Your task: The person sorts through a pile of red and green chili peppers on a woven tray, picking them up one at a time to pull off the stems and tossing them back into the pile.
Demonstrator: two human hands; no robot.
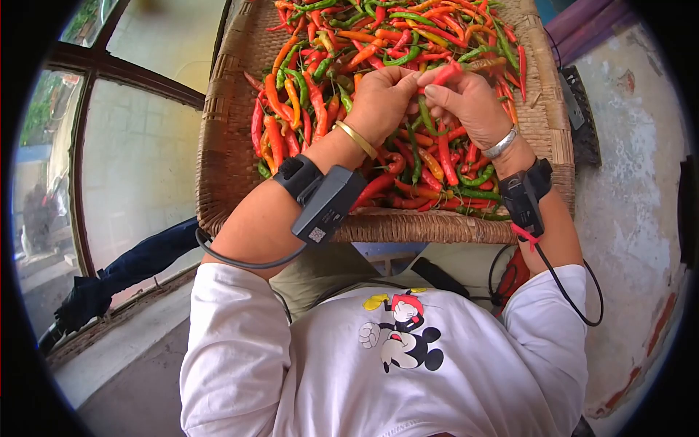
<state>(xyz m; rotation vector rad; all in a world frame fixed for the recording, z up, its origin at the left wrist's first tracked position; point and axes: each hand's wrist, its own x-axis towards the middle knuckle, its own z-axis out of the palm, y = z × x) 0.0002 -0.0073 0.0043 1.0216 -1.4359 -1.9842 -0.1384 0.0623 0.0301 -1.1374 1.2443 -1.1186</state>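
A red chili pepper (446, 73) is held in my right hand (473, 108), between the thumb and curled fingers. My left hand (382, 102) is closed in a pinch right beside it, with its fingertips at the pepper's left end. What the left fingertips grip is too small and hidden to make out. Both hands are above a woven basket tray (349, 230) that holds a heap of red, orange and green chili peppers (444, 156). More peppers lie under and around my wrists.
A window (138, 124) with a dark frame runs along the left, and a dark folded umbrella (138, 266) leans below it. A worn, peeling wall (633, 182) is on the right. Black cables (582, 313) hang from the devices strapped to my forearms.
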